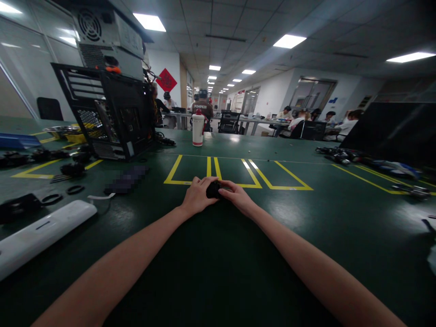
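Both arms stretch out over the dark green table. My left hand and my right hand meet at the table's middle, fingers curled around a small black object held between them. I cannot make out what the object is. It rests low, near the front of the yellow marked boxes.
An open black computer case stands at the back left, with a white bottle to its right. A white power strip, black rings and parts lie at left. Cables and tools lie at right. Several people sit at far tables.
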`<action>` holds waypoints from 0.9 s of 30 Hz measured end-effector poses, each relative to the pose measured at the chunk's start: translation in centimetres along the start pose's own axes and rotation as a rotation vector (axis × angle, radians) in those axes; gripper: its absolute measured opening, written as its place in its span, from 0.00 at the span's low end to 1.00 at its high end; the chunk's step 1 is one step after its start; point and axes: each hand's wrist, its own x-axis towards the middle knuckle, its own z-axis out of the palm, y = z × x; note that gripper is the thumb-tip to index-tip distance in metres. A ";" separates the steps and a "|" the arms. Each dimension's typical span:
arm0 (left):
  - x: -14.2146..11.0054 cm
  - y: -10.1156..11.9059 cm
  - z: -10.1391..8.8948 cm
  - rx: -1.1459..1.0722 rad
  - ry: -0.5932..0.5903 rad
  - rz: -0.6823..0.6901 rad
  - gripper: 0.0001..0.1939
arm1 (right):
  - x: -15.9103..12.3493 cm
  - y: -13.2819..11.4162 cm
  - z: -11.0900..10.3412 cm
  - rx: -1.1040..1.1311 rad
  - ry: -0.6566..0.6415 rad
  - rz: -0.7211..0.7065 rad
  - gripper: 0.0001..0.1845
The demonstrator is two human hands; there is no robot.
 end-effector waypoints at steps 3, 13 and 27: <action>0.0 -0.1 0.1 0.009 0.006 0.002 0.32 | -0.1 -0.1 -0.1 0.039 -0.039 -0.015 0.20; 0.0 -0.1 0.2 0.002 0.006 -0.002 0.31 | 0.1 0.0 0.1 -0.019 0.005 -0.011 0.19; 0.0 0.1 -0.1 0.000 -0.006 -0.013 0.31 | 0.0 -0.1 0.2 -0.022 0.016 -0.024 0.19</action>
